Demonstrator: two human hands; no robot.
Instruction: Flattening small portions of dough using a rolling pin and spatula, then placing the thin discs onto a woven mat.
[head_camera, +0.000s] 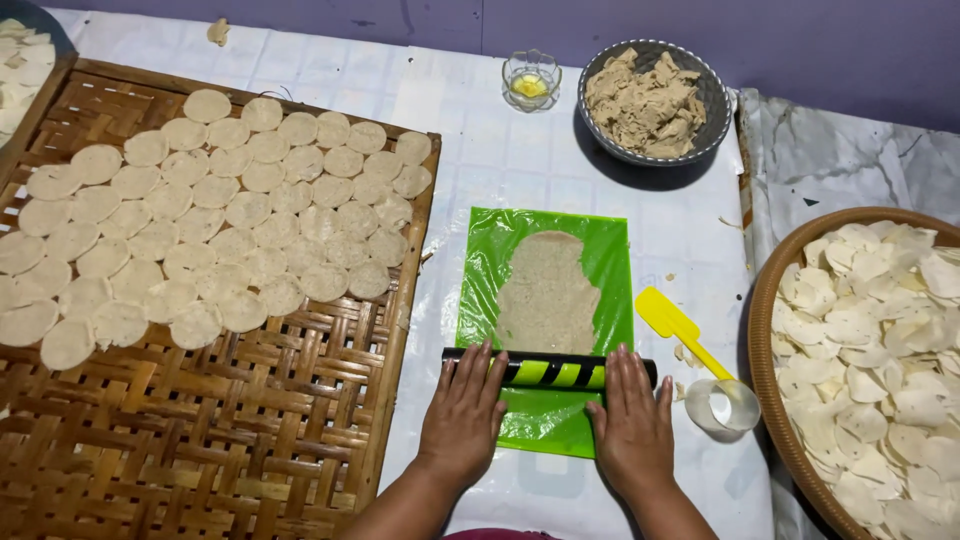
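Observation:
A green plastic sheet (600, 250) lies on the white table, with a flat beige sheet of rolled dough (547, 290) on it. Across the near end of the dough lies a black roller with green-yellow stripes (552, 373). My left hand (465, 410) presses flat on the roller's left end, fingers stretched out. Flat on the right end rests my right hand (632, 420). Neither hand wraps around the roller.
A woven bamboo tray (250, 440) on the left carries several rows of round dough discs (220, 215). A round basket (765, 330) of white dried discs sits right. A yellow spatula (672, 325), a clear ring cutter (728, 405), a bowl of dough pieces (652, 100) and a small glass (531, 80) surround the sheet.

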